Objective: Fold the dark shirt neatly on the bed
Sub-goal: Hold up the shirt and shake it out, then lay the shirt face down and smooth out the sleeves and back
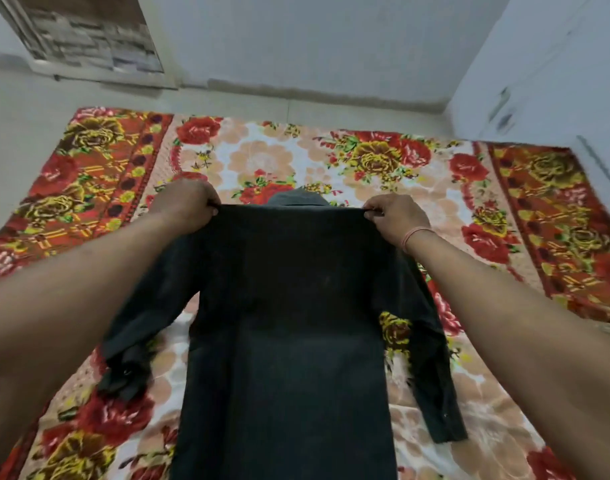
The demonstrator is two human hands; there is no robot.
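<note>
On one bed [262, 157], one dark shirt [289, 306], shoulders in pinching fingers [212, 199]: left hand [187, 202], right hand [393, 220].

White wall [314, 39] behind; blurred framed window [89, 32] top left; white cupboard [539, 81] right.

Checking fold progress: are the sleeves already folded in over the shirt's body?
No, the sleeves of the dark shirt spread out to its sides over the bedspread.

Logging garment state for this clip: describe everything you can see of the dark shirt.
The dark shirt is charcoal, long-sleeved cloth, spread lengthwise on the floral bedspread, plain side up, collar at the far end. The left hand and right hand each pinch a shoulder corner. Both sleeves trail beside the body: the left bunched at its cuff, the right straighter.
</note>
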